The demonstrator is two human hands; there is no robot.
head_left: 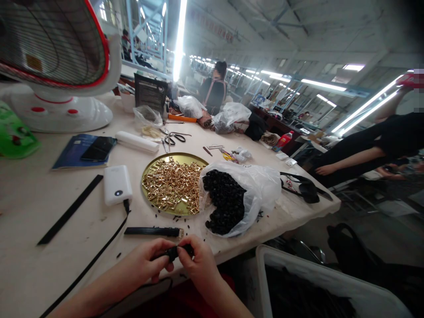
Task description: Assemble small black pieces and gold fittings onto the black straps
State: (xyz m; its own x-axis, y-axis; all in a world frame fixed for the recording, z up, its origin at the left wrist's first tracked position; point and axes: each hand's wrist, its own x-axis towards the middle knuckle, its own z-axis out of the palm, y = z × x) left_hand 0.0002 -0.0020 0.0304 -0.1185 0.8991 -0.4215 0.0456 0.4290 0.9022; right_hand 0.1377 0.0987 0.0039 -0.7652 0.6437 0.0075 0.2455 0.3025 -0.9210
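Observation:
My left hand (149, 258) and my right hand (200, 260) meet at the table's front edge. Both are closed, fingertips pinching a small black strap-like piece (172, 253); fingers cover much of it, so its full shape is hidden. Just beyond them lies a short black strap (150, 231) with a gold-coloured end. A round gold tray (179, 209) bears a heap of small gold metal fittings (172, 181). Beside it, an opened clear plastic bag (261, 181) spills many small black loops (225, 201).
To the left are a white power bank (117, 185) with a black cable, a long black strip (71, 210), a blue book (69, 152) and a fan (59, 110). Scissors (174, 138) lie farther back. A white bin (261, 274) stands at the right; a person (364, 150) is beyond.

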